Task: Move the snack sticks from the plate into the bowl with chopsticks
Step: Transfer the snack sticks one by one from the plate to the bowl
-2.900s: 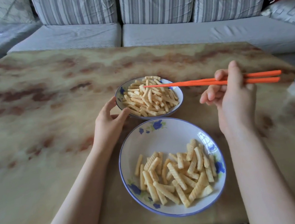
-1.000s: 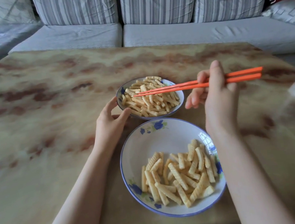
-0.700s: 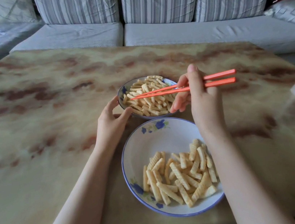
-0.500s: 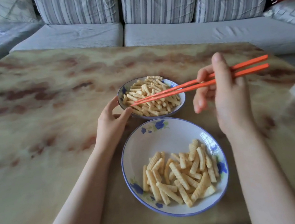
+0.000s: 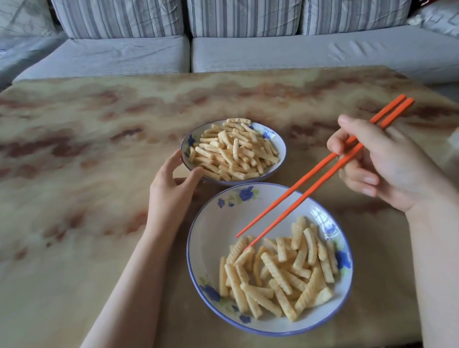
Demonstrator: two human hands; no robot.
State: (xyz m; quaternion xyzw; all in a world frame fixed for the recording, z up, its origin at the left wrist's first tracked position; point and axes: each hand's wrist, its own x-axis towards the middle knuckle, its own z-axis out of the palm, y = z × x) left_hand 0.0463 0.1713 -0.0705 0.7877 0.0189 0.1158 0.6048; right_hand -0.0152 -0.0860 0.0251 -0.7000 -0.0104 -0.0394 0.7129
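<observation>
Chopsticks (image 5: 324, 166), held level over the bowl (image 5: 273, 135) half a second ago, have been swung down to the plate (image 5: 215, 229). Nothing is carried between the tips, which are kept slightly apart, so another pick-up is judged to be starting. They are pinched in the right hand (image 5: 385, 160), up and right of the plate. The snack sticks (image 5: 277, 273) are heaped in the plate's near half, the lower tip at the nearest one. The bowl's rim is gripped by the left hand (image 5: 172, 186) on the worktop (image 5: 63, 197).
</observation>
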